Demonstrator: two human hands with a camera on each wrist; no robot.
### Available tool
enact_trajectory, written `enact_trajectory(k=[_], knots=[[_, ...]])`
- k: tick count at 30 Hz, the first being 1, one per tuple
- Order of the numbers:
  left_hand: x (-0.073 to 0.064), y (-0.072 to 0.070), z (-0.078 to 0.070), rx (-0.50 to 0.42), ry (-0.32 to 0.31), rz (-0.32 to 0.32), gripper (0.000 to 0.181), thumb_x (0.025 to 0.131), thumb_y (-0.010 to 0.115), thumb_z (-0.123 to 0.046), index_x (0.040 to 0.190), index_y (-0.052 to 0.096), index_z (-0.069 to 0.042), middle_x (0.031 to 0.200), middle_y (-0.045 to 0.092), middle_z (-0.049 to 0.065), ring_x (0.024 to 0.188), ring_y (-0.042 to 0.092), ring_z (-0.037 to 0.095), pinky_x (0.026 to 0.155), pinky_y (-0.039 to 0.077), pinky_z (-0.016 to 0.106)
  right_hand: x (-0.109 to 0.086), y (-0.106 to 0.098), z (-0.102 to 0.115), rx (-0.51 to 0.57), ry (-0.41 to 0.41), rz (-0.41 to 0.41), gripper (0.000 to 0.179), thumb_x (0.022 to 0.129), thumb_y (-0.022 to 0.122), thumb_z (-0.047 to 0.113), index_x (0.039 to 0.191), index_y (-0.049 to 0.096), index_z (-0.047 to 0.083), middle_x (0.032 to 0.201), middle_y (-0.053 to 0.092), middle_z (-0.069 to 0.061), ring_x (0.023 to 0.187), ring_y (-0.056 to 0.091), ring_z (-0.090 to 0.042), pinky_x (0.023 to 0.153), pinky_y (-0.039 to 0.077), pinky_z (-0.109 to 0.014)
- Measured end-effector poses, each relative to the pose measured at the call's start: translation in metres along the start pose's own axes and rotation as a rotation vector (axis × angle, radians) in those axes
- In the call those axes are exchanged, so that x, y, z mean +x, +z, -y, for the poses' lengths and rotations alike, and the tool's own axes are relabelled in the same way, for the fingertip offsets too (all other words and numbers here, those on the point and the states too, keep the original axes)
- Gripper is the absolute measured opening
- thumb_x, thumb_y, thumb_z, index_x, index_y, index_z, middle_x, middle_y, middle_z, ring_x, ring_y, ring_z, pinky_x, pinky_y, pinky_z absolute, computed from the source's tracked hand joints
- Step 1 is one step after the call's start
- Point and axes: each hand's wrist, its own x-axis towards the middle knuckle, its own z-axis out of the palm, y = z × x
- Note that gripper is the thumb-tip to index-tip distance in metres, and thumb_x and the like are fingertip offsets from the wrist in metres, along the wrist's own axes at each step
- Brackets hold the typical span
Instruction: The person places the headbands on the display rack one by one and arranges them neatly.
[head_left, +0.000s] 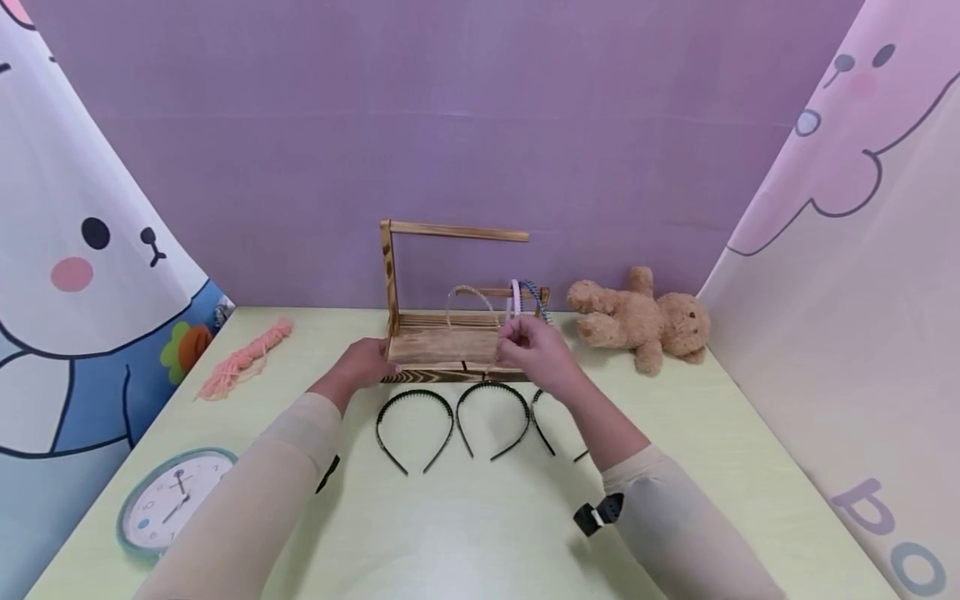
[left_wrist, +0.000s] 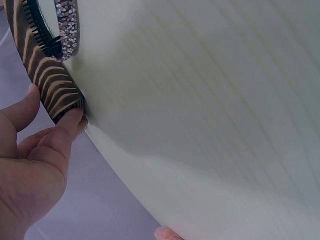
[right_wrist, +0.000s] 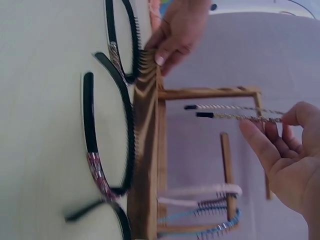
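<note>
A wooden rack (head_left: 431, 344) with two side bars at different heights stands at the back of the table. My left hand (head_left: 363, 364) holds the left end of its base, thumb and fingers on either side of the striped board (left_wrist: 56, 85). In my right hand (head_left: 542, 354) a thin gold headband (right_wrist: 227, 116) is pinched between thumb and fingers, its arch up beside the lower bar (right_wrist: 226, 160). A pale pink headband (head_left: 516, 298) and a blue headband (head_left: 535, 293) hang on that lower bar. The upper bar (head_left: 461, 232) carries nothing.
Three black toothed headbands, among them a middle one (head_left: 492, 386), lie in front of the rack. A teddy bear (head_left: 645, 321) lies at the right, pink yarn (head_left: 243, 362) and a round clock (head_left: 176, 500) at the left. A purple cloth (head_left: 465, 125) hangs behind.
</note>
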Motion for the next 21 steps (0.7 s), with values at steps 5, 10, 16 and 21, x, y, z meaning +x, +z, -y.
enact_trajectory(k=[5,10,16,21], knots=[[0.001,0.000,0.000,0.016,0.003,-0.004,0.070,0.098,0.060,-0.028,0.154,0.026,-0.001,0.151,0.038,0.027,0.135,0.041,0.044,0.111,0.037,0.055,0.013,0.020,-0.002,-0.100,-0.020,-0.116,0.010,0.090,0.059,0.018,0.097,0.060,0.011,0.090,0.064,-0.005,0.081,0.059,-0.019,0.065,0.052,-0.028],[0.000,-0.001,0.000,0.021,-0.004,-0.002,0.071,0.098,0.060,-0.029,0.154,0.026,-0.001,0.153,0.036,0.026,0.138,0.037,0.045,0.112,0.035,0.055,0.026,0.035,-0.008,-0.177,0.011,-0.234,0.013,0.089,0.059,0.021,0.098,0.062,0.013,0.093,0.065,-0.002,0.080,0.058,-0.017,0.067,0.051,-0.029],[0.000,-0.001,0.000,0.025,-0.006,-0.002,0.071,0.098,0.060,-0.029,0.154,0.026,-0.001,0.153,0.035,0.026,0.138,0.036,0.045,0.112,0.036,0.055,0.040,0.044,-0.021,-0.248,0.067,-0.318,0.013,0.094,0.059,0.023,0.101,0.063,0.014,0.095,0.066,-0.003,0.079,0.058,-0.018,0.064,0.050,-0.031],[0.000,-0.001,0.000,0.026,0.002,-0.006,0.070,0.098,0.060,-0.029,0.154,0.027,-0.001,0.152,0.037,0.026,0.137,0.038,0.045,0.112,0.036,0.056,0.046,0.045,-0.032,-0.311,0.118,-0.360,0.015,0.095,0.058,0.024,0.104,0.064,0.014,0.098,0.068,-0.003,0.077,0.059,-0.018,0.064,0.050,-0.031]])
